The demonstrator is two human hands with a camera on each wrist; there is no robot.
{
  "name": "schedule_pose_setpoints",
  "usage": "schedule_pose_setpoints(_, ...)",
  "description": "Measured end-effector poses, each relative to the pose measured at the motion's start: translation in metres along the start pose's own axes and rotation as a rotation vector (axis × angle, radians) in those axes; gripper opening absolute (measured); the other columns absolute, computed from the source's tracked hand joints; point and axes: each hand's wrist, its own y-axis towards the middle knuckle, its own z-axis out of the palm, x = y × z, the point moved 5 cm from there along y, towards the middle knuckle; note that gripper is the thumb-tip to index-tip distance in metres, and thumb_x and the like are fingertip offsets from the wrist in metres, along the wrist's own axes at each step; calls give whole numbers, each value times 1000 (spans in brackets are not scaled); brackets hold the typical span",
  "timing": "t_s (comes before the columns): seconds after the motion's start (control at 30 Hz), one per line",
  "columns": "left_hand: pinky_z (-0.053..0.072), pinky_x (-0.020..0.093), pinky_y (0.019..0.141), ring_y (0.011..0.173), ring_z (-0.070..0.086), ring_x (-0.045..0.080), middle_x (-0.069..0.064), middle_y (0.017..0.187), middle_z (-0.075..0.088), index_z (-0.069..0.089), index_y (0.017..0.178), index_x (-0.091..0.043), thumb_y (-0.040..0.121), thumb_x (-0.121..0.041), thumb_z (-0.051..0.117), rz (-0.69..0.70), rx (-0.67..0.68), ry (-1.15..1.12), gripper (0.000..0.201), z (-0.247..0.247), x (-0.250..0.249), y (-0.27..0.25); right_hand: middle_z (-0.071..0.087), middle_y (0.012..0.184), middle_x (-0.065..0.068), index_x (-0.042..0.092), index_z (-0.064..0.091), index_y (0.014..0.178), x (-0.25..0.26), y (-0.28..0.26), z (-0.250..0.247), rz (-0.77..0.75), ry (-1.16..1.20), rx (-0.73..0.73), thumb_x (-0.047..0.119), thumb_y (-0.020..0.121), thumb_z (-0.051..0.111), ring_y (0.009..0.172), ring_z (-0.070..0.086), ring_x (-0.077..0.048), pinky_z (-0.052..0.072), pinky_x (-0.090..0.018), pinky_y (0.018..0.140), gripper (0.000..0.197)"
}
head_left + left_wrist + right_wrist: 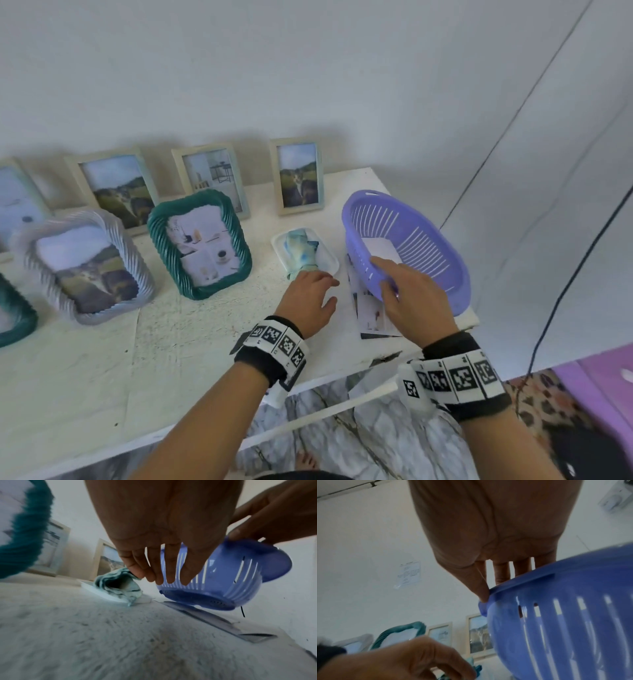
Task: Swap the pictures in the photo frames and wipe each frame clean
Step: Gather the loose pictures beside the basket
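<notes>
Overhead, my right hand (411, 294) grips the slotted purple basket (421, 240) by its near rim, tilted over loose pictures (371, 308); my left hand (308, 298) hovers relaxed by the cloth (301, 250) on its white tray (329, 260). Ribbed and plain frames (202, 243) stand behind.

Left wrist: basket base lifted off the rough table (102, 635).

Right wrist: fingers (502, 573) hooked over the rim.

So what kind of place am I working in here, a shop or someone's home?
Most likely a home or a small staged room, not a shop: a rough white table pushed against a plain wall, framed photos lined up along it, and patterned bedding beyond the table's near edge.
</notes>
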Motion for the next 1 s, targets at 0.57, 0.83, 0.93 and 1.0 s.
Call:
schedule_pose_setpoints(0.57,30,44,108,137,32,34,17,152,25,22,148,-7,93,-42,50,-105,300,375,71,47,-36,100,63,128,4,20,59,131,-68,10,-56,-12,220,-63,5,97,47,120,55,-14,44,-30,101,39)
schedule_pose_setpoints(0.83,30,42,103,130,36,30,13,146,31,31,141,-7,92,-49,42,-50,347,541,66,56,-30,109,57,120,17,23,59,131,-82,11,-61,15,292,-58,5,98,49,108,49,5,32,2,88,39)
schedule_pose_setpoints(0.93,27,41,108,136,32,30,15,152,25,25,147,-4,94,-48,38,3,356,604,70,58,-34,97,57,121,17,23,59,131,-86,10,-60,12,306,-61,6,98,49,105,48,9,31,5,85,39)
schedule_pose_setpoints(1.0,26,41,109,138,29,30,18,154,22,20,150,-3,95,-48,36,30,354,636,73,59,-38,82,57,120,18,23,58,132,-86,9,-59,0,308,-56,7,98,50,105,47,10,32,5,84,39)
